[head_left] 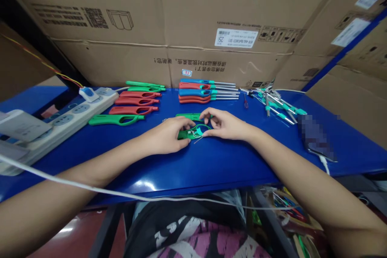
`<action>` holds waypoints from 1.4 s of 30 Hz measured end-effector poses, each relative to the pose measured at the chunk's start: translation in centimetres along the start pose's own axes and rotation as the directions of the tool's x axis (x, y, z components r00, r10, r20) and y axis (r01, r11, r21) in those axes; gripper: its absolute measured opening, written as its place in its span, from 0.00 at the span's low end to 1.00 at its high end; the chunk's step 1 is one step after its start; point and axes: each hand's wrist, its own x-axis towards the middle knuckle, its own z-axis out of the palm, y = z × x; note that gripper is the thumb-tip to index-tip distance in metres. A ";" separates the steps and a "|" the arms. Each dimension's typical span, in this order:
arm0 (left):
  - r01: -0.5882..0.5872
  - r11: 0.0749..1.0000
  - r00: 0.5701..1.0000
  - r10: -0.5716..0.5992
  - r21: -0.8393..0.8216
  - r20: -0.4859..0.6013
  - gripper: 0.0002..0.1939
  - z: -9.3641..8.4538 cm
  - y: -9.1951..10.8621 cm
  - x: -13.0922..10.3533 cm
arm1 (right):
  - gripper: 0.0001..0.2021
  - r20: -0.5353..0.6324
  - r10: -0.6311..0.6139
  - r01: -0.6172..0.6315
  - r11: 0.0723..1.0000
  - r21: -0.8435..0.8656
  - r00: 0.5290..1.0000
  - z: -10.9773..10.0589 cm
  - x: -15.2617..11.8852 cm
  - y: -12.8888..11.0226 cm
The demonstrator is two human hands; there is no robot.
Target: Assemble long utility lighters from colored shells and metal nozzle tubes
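Near the middle of the blue table, my left hand (170, 135) grips the left end of a green lighter shell (184, 134), its thumb and fingers on the shell's edges. Inside the shell are a teal piece (199, 131) and thin pale wires. My right hand (225, 124) is at the shell's right side, its thumb by the teal piece and its fingers curled above. What its fingertips pinch, if anything, is too small to make out. Another green shell piece (189, 117) lies just behind, partly covered by the right fingers.
Red and green handles (133, 110) lie at the left beside a white power strip (77, 115). Behind my hands are stacked lighters (195, 92). Metal tubes with teal parts (276, 102), a small screwdriver (246, 102) and a phone (316, 137) lie right. A white cable (121, 192) crosses in front.
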 end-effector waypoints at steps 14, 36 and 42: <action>0.026 0.993 0.985 -0.006 0.114 -0.170 0.12 1.6 1.1 0.1 | 0.14 0.060 -0.230 0.237 0.948 -0.211 0.971 0.1 -0.2 -0.9; 0.029 0.995 0.978 -0.008 0.096 -0.207 0.14 1.5 0.4 0.4 | 0.05 0.110 -0.094 0.122 0.948 -0.293 0.990 -2.2 -0.8 0.3; 0.056 0.979 0.986 -0.024 0.198 -0.163 0.17 1.3 0.7 0.3 | 0.08 0.120 -0.124 0.149 0.961 -0.233 0.985 -2.0 -0.7 0.0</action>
